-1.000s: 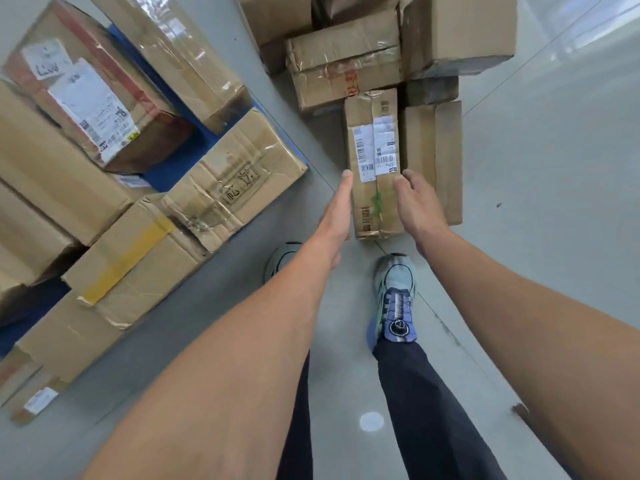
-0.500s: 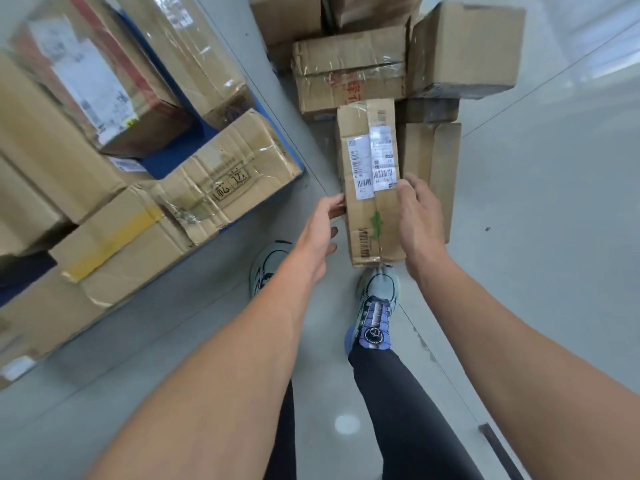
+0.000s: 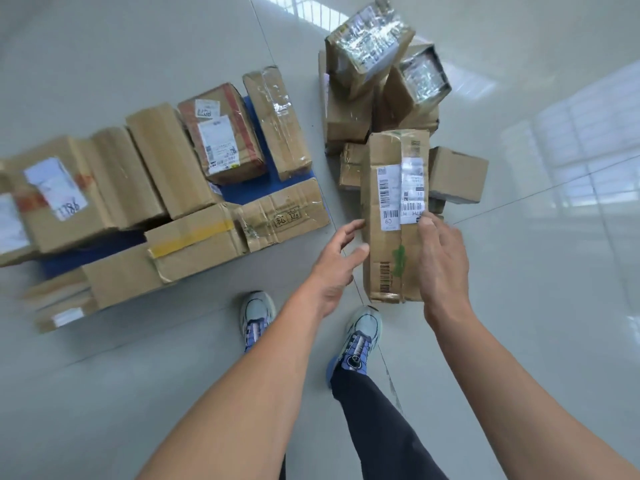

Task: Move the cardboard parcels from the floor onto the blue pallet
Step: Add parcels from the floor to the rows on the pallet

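Your right hand (image 3: 441,265) clamps the right edge of the long parcel (image 3: 388,237), holding it before the floor pile (image 3: 349,123), right of the blue pallet (image 3: 263,188), while your open left hand (image 3: 334,268) touches its left side, likely steadying its length.

A long labelled parcel (image 3: 388,265) extends lengthwise before the floor heap (image 3: 349,119); other parcels (image 3: 166,157) crowd the blue pallet (image 3: 258,191).

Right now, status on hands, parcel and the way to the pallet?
Right hand grips long parcel. Left hand at its side, fingers spread. Pallet crowded with boxes.
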A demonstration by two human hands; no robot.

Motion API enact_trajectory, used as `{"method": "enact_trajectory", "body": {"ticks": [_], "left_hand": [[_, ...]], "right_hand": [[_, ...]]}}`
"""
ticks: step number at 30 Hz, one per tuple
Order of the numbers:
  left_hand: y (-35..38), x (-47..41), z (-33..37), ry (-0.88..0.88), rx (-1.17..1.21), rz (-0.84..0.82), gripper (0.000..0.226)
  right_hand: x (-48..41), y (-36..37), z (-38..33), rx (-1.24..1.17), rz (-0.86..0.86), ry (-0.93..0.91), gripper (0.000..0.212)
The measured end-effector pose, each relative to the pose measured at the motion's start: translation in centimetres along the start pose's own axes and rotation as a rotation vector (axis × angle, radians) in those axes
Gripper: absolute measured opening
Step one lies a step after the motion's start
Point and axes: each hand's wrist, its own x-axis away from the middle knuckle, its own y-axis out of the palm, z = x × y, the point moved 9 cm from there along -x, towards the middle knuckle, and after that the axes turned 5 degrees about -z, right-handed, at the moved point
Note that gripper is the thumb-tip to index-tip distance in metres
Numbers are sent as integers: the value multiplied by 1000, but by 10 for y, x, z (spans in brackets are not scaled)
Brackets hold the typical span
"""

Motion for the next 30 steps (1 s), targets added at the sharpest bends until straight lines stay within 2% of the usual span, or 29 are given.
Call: {"method": "enact_trajectory", "body": {"ticks": [4, 5, 8, 9, 12, 15, 20, 25, 30], "left_hand": [[-19, 26, 17, 10, 113, -28, 101], [-26, 34, 21, 13, 127, -38, 103], [-58, 57, 35, 49, 155, -49, 72], [-75, 65, 38, 72, 170, -24, 71], [-129, 95, 46, 126, 203, 47, 82], [-193, 130, 50, 180, 250, 129, 91], [-300, 183, 43, 142, 432, 235, 116], [-370, 230, 43, 186, 490, 261, 110], [-429, 273, 29, 215, 526, 355, 98]], "right_hand": [[15, 5, -52, -40, 33, -111, 28], [21, 11, -60, -69, 35, -112, 24], [41, 41, -87, -66, -12, -156, 21], [47, 54, -94, -55, -31, -155, 23], [70, 101, -111, -24, -87, -128, 36], [96, 161, -132, 14, -171, -154, 36], [141, 269, -159, -44, -332, -116, 42], [175, 356, -167, -33, -501, -24, 63], [204, 423, -178, -16, -623, -8, 73]]}}
